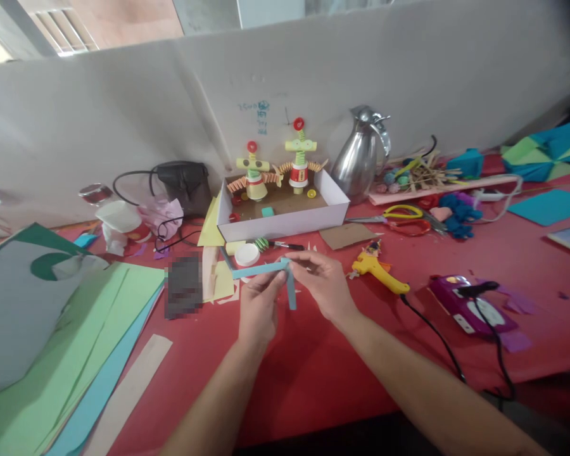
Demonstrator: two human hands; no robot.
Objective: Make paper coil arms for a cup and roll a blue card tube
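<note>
- Leftmost, I log green paper sheets (pixel 118 297), piled flat, with a pale paper strip (pixel 133 386) lying beside them on the red table (pixel 209 386).
- One black bag (pixel 183 187), at the foot of the grey partition (pixel 123 114).
- One white-walled tray (pixel 285 220), holding two upright figures with round red tops: left figure (pixel 255 185), right figure (pixel 299 174).
- One tub with a white top (pixel 247 254), just behind my left hand.
- My left hand (pixel 259 307): forearm rising from the bottom edge, leaning slightly right; fingers curled, thumb tip pressed near the bend; grip closed on the blue paper strip.
- One blue paper strip (pixel 261 270), held above the table in front of the tray; one length runs left, another hangs down from the corner. I cannot tell whether it is one folded piece or two.
- My right hand (pixel 327 285): forearm slanting in from the lower right, knuckles bent, thumb and index finger pinching the strip at its corner.
- One metal jug (pixel 358 155), upright, right of the tray.
- One yellow glue gun (pixel 380 271), lying, cord toward me.
- One purple device (pixel 475 307), cable across it.
</note>
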